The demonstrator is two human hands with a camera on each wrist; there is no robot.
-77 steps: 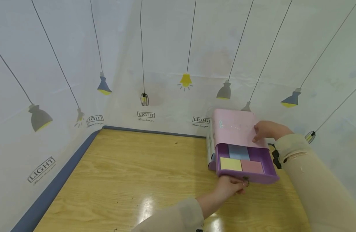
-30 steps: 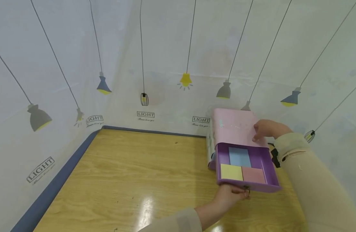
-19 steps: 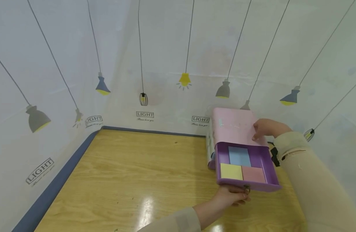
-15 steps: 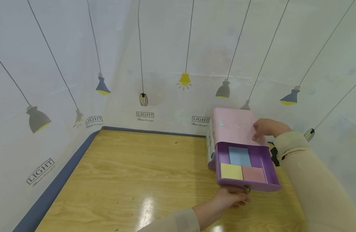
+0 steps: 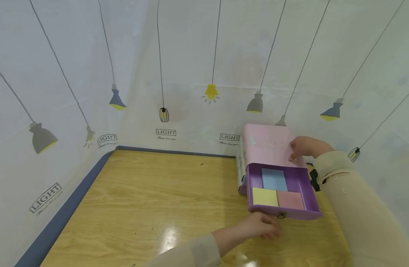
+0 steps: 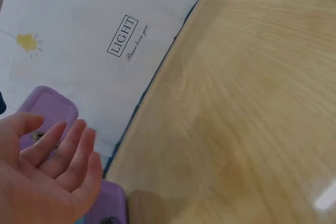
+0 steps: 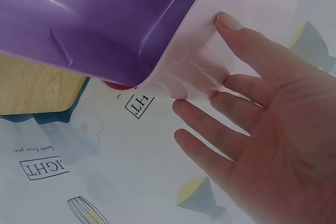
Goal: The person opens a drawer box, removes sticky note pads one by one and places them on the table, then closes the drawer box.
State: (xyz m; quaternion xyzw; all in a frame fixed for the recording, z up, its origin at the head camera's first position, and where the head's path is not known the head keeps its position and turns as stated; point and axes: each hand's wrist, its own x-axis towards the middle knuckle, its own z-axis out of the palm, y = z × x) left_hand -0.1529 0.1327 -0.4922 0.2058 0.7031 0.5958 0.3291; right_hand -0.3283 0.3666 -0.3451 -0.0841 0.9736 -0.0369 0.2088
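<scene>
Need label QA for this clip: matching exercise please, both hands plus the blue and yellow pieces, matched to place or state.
Column 1
1. left hand
2. right hand
3. blue piece
4. yellow piece

Column 2
A. farther back in the purple drawer
B. near the ring, not gripping it
C. at the drawer's near end, beside a pink piece
D. touching the pink casing

Pairs: 1-B, 2-D, 3-A, 4-C

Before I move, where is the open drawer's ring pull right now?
In the head view, right of centre, the ring pull is on the front of the purple drawer, just up and to the right of the left hand.
</scene>
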